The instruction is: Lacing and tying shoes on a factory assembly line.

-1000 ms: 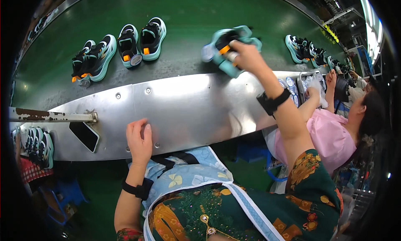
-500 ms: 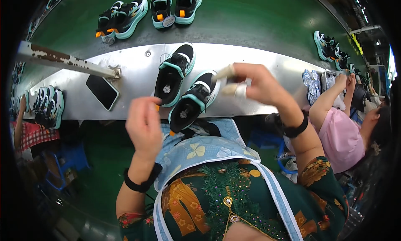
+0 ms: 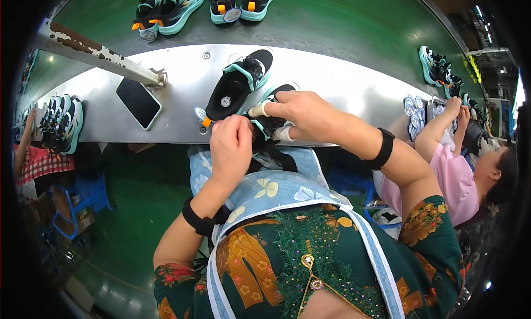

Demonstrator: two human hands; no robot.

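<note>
Two black sneakers with mint-green trim stand at the front of the metal ledge. The left sneaker (image 3: 225,92) lies uncovered, its orange heel tab towards me and a round tag (image 3: 199,115) beside its heel. My hands largely cover the right sneaker (image 3: 283,89). At its heel, my left hand (image 3: 231,150) is closed, with the fingertips pressed together; what they pinch is hidden. My right hand (image 3: 307,115), with pale covers on its thumb and a finger, grips that sneaker around its opening.
A dark-screened phone (image 3: 139,103) lies left, beside a chipped metal bar (image 3: 99,52). More sneakers (image 3: 178,10) stand on the green surface (image 3: 343,20) beyond. At right, a person in pink (image 3: 454,180) works near a stack of round tags (image 3: 414,117). Another person's checked sleeve shows far left.
Both hands have come together at the right sneaker: my left moved right, my right moved left and nearer. The round tag now shows beside the left sneaker's heel. The view has shifted slightly.
</note>
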